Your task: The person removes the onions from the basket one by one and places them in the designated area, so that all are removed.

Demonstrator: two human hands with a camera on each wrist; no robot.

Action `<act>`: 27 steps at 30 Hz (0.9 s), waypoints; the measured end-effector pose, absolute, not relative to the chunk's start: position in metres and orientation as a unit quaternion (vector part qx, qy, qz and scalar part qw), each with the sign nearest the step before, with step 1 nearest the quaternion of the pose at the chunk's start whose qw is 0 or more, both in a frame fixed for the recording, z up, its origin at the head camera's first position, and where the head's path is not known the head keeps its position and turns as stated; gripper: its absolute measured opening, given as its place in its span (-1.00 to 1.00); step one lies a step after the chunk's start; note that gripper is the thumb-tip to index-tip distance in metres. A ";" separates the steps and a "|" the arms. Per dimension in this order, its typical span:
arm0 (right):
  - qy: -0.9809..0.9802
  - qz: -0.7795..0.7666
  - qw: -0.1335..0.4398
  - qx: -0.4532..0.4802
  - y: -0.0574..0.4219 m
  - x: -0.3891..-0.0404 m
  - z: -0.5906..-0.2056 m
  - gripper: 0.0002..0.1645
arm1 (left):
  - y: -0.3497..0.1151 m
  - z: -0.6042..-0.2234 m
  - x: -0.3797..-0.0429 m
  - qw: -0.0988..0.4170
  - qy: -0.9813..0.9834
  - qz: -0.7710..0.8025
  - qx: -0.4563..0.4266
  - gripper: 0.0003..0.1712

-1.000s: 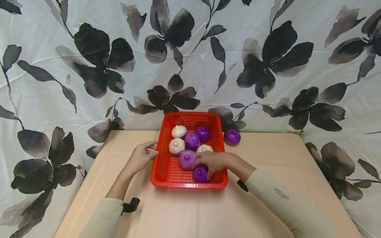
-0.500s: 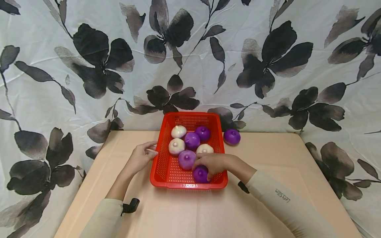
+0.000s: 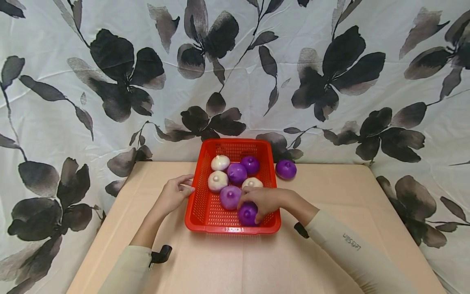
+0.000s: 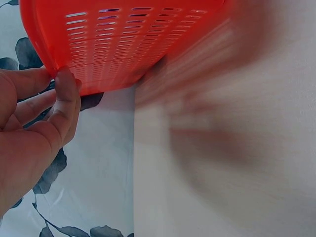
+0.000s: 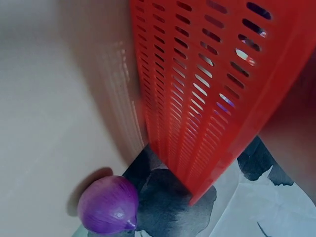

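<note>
A red perforated plastic basket [image 3: 233, 229] holds several purple and white onions. My left hand [image 3: 175, 195] pinches its left rim; in the left wrist view, thumb and fingers [image 4: 66, 94] meet on the basket's edge [image 4: 44, 54]. My right hand [image 3: 261, 200] reaches over the right wall and grips a purple onion [image 3: 247, 214] in the near right corner. A paler purple onion [image 3: 230, 197] lies just left of that hand, and a white onion [image 3: 252, 182] beyond it is partly covered. The right wrist view shows the basket's outer wall [image 5: 197, 89]; the gripped onion is hidden there.
Outside the basket, one purple onion [image 3: 286, 169] rests on the table [image 3: 330, 196] near its far edge, right of the basket. Behind the table hangs a white cloth [image 3: 271, 122] with dark flowers.
Almost nothing differs. My right hand stays on the purple onion with only a very slight shift, and my left hand keeps its place on the rim.
</note>
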State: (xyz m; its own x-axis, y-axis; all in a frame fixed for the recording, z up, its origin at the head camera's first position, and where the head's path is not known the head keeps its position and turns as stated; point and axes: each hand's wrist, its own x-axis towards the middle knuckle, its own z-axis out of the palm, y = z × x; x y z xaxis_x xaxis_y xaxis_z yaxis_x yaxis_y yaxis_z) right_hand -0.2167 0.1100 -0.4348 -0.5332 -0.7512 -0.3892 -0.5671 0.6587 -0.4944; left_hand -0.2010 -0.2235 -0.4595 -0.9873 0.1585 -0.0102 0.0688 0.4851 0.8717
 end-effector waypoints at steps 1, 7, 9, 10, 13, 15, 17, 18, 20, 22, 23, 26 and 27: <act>0.862 -0.163 0.297 -0.378 0.111 -0.217 -0.434 -0.29 | -0.224 -0.459 -0.201 0.045 0.861 0.502 0.067 -0.44; 0.852 -0.214 0.301 -0.372 0.118 -0.217 -0.430 -0.27 | -0.223 -0.458 -0.200 0.048 0.860 0.504 0.062 -0.44; 0.847 -0.224 0.297 -0.380 0.120 -0.218 -0.429 -0.27 | -0.222 -0.459 -0.201 0.046 0.860 0.504 0.063 -0.45; 0.845 -0.228 0.295 -0.383 0.122 -0.218 -0.429 -0.26 | -0.222 -0.459 -0.201 0.044 0.860 0.504 0.065 -0.45; 0.839 -0.240 0.289 -0.393 0.125 -0.219 -0.427 -0.27 | -0.222 -0.459 -0.201 0.040 0.860 0.504 0.071 -0.45; 0.836 -0.253 0.288 -0.393 0.127 -0.220 -0.425 -0.28 | -0.222 -0.459 -0.201 0.039 0.860 0.503 0.072 -0.45; 0.835 -0.268 0.284 -0.389 0.130 -0.221 -0.423 -0.28 | -0.222 -0.459 -0.201 0.038 0.861 0.502 0.073 -0.45; 0.834 -0.274 0.281 -0.387 0.131 -0.222 -0.422 -0.28 | -0.222 -0.459 -0.201 0.038 0.861 0.501 0.073 -0.45; 0.834 -0.286 0.277 -0.382 0.134 -0.224 -0.421 -0.26 | -0.222 -0.458 -0.200 0.040 0.861 0.501 0.072 -0.45; 0.832 -0.294 0.270 -0.385 0.136 -0.226 -0.420 -0.24 | -0.222 -0.457 -0.200 0.040 0.861 0.502 0.072 -0.45; 0.832 -0.297 0.270 -0.384 0.137 -0.226 -0.419 -0.24 | -0.222 -0.457 -0.200 0.040 0.861 0.501 0.071 -0.45; 0.827 -0.314 0.262 -0.386 0.142 -0.226 -0.415 -0.24 | -0.222 -0.458 -0.200 0.041 0.863 0.499 0.069 -0.45; 0.825 -0.323 0.258 -0.386 0.144 -0.225 -0.413 -0.25 | -0.222 -0.458 -0.199 0.041 0.864 0.498 0.067 -0.45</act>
State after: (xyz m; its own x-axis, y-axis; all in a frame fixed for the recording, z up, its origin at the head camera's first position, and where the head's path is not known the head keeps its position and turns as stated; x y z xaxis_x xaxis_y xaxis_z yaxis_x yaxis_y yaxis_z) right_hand -0.2250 0.1437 -0.4127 -0.5688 -0.8032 -0.1771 -0.4701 0.4941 -0.7314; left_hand -0.1995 -0.2219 -0.4582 -0.9875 0.1574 -0.0039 0.0755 0.4951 0.8656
